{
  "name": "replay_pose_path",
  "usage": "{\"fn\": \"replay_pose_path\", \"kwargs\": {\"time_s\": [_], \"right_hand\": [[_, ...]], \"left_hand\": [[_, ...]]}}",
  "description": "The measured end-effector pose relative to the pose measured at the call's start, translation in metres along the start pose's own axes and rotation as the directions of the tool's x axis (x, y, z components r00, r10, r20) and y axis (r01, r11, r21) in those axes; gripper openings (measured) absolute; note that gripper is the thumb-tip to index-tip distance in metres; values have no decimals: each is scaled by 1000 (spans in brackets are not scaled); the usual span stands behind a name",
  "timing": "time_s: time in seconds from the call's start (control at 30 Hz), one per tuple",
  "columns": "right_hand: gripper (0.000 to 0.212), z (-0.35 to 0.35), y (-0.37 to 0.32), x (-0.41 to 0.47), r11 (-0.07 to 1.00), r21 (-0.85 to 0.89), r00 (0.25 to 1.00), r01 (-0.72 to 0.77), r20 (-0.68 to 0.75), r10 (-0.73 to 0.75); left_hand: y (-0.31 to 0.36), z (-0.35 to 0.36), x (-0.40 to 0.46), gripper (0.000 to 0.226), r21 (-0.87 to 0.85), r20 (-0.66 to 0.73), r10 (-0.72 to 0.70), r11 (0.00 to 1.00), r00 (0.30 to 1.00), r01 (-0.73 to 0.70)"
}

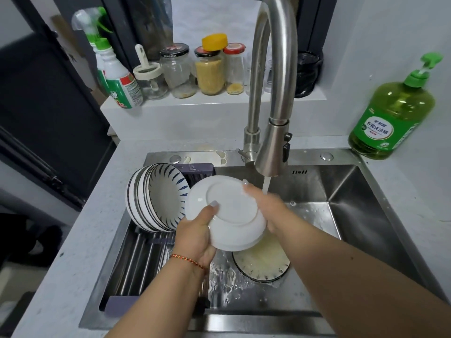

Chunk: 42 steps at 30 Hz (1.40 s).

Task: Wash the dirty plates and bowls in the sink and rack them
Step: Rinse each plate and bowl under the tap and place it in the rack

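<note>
The left hand [195,236] is gripping from below, thumb curled upward, wrist wearing a red thread. The right hand [264,206] is reaching across, fingers seemingly extended, though blurred.

The plate [229,211] is plain white, while the racked bowls [158,198] are white with dark blue radiating stripes. The soap bottle [393,113] is translucent yellow-green with a green pump, and one jar's lid [214,42] is yellow.
</note>
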State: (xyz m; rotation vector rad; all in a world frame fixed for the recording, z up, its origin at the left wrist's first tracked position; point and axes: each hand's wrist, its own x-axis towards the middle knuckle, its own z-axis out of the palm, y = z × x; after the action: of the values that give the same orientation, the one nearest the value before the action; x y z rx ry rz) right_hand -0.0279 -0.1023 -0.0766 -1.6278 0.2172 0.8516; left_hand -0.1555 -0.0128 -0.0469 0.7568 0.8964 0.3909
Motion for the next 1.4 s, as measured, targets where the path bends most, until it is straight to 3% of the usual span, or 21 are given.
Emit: {"fn": "replay_pose_path", "kwargs": {"time_s": [0.1, 0.2, 0.3, 0.47, 0.6, 0.73, 0.83, 0.97, 1.03, 1.1, 1.17, 1.23, 1.33, 1.4], "right_hand": [[29, -17, 7, -8, 956, 287, 982, -66, 186, 11], [33, -36, 25, -10, 830, 540, 959, -138, 281, -23], [37, -47, 38, -16, 715, 688, 955, -122, 279, -105], [52, -65, 44, -33, 611, 786, 929, -96, 292, -228], [45, -80, 52, -36, 647, 761, 910, -51, 302, -283], [100, -93, 52, -33, 676, 737, 930, -29, 268, -253], [93, -101, 48, -33, 695, 719, 947, 12, 214, -238], [40, -97, 38, -43, 817, 547, 958, 182, 90, -273], [27, -89, 35, -50, 892, 348, 947, 289, 31, -319], [15, -80, 35, -55, 921, -2, 920, 390, -31, -390], [17, -74, 42, -56, 823, -346, 882, 450, 28, -470], [16, -67, 51, -58, 655, -566, 846, 502, 163, -507], [31, -57, 72, -57, 292, -709, 693, 642, 374, -616], [35, -52, 82, -54, 160, -698, 584, 698, 426, -691]], "left_hand": [[3, 3, 4, 29, 56, 77, 9, 998, 997, -13], [-1, 12, 14, 30, 134, 86, 65, 988, 994, -76], [-6, 23, 23, 30, 224, 21, 87, 970, 996, -90], [-17, 45, 33, 40, 316, -43, 49, 948, 998, -33], [-33, 61, 41, 36, 372, -33, 40, 928, 999, -25], [-57, 63, 59, 60, 479, -41, -25, 877, 999, 41], [-73, 58, 65, 83, 433, -51, -149, 888, 988, 156], [-73, 58, 30, 41, 314, 17, -426, 861, 905, 400], [-75, 52, 26, 42, 400, 24, -486, 806, 874, 437], [-72, 44, 30, 49, 418, -28, -484, 789, 875, 450], [-66, 37, 40, 61, 354, -47, -469, 818, 882, 454], [-57, 35, 45, 64, 213, 22, -501, 848, 865, 485], [-47, 33, 45, 72, 58, 202, -566, 822, 799, 567], [-48, 30, 46, 68, 36, 220, -548, 831, 807, 555]]}}
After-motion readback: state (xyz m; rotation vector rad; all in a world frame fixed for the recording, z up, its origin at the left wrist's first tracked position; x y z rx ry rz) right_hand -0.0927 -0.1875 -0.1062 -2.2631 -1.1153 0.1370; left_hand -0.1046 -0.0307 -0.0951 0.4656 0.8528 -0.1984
